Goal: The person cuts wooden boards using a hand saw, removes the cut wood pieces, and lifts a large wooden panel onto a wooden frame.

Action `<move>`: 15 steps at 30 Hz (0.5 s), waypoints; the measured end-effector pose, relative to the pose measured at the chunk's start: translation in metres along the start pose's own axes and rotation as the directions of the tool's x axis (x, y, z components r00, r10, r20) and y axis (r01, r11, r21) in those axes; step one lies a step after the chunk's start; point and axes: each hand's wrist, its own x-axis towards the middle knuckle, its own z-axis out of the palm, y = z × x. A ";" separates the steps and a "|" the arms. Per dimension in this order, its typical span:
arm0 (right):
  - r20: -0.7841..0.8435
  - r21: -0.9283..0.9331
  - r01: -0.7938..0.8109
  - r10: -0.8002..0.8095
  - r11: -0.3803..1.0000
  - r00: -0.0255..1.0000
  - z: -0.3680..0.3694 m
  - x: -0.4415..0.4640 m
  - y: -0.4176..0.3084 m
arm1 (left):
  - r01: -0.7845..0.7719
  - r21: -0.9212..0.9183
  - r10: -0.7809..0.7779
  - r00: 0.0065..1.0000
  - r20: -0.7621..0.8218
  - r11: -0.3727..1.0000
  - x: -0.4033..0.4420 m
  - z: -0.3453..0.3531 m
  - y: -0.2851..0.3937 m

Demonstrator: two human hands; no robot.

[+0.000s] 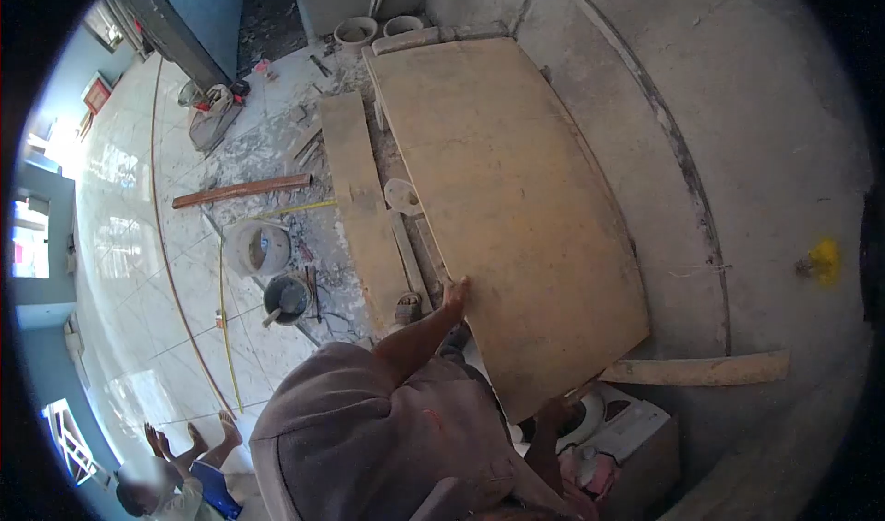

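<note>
A large tan plywood sheet [516, 189] leans in front of me, covering much of the middle of the view. My left hand [456, 297] grips its left long edge, thumb on the face and the other fingers mostly hidden. Down at the sheet's near end, my right hand [556, 414] is closed around the lower edge, in shadow and partly covered. A narrow plywood strip [355, 198] lies on the floor to the left of the sheet. My sandalled foot [407, 309] rests beside that strip.
A white bucket [259, 247] and a dark bucket [288, 298] stand on the dusty floor at left. A wooden batten [241, 191] and yellow measuring tape [224, 355] lie nearby. A white box [636, 429] sits by my right hand. Another person [171, 493] sits at lower left.
</note>
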 end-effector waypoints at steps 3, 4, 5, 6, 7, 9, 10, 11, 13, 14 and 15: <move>0.123 -0.181 0.012 0.010 0.983 0.992 0.004 0.014 0.023 | -0.499 0.376 0.594 0.780 -0.197 0.781 0.047 -0.003 -0.060; 0.175 -0.264 0.045 0.002 0.963 0.985 0.009 0.021 0.031 | -0.492 0.378 0.588 0.783 -0.202 0.784 0.046 0.000 -0.056; 0.233 -0.346 0.090 -0.007 0.934 0.972 0.015 0.027 0.040 | -0.176 0.463 0.332 0.901 -0.280 0.869 0.050 0.001 -0.048; 0.293 -0.424 0.146 -0.018 0.894 0.956 0.022 0.033 0.048 | 0.158 0.507 0.058 0.922 -0.383 0.847 0.052 -0.001 -0.048; 0.358 -0.509 0.228 -0.036 0.830 0.933 0.030 0.039 0.056 | 0.166 0.501 0.055 0.916 -0.397 0.849 0.049 -0.004 -0.050; 0.479 -0.643 0.394 -0.056 0.657 0.876 0.046 0.048 0.065 | 0.065 0.408 0.045 0.966 -0.254 0.911 0.069 -0.022 -0.070; 0.503 -0.674 0.422 -0.042 0.606 0.864 0.052 0.052 0.068 | 0.049 0.359 0.026 0.979 -0.202 0.932 0.075 -0.027 -0.079; 0.473 -0.661 0.363 -0.011 0.657 0.881 0.049 0.047 0.062 | 0.043 0.327 0.015 0.985 -0.172 0.944 0.076 -0.029 -0.081; 0.428 -0.604 0.268 0.021 0.751 0.904 0.044 0.045 0.047 | 0.067 0.302 -0.022 0.988 -0.150 0.951 0.072 -0.032 -0.084; 0.410 -0.540 0.216 0.031 0.814 0.911 0.042 0.050 0.046 | 0.077 0.297 -0.034 0.988 -0.147 0.952 0.071 -0.033 -0.085; 0.402 -0.490 0.177 0.041 0.854 0.915 0.041 0.058 0.046 | 0.087 0.297 -0.043 0.988 -0.149 0.951 0.072 -0.032 -0.087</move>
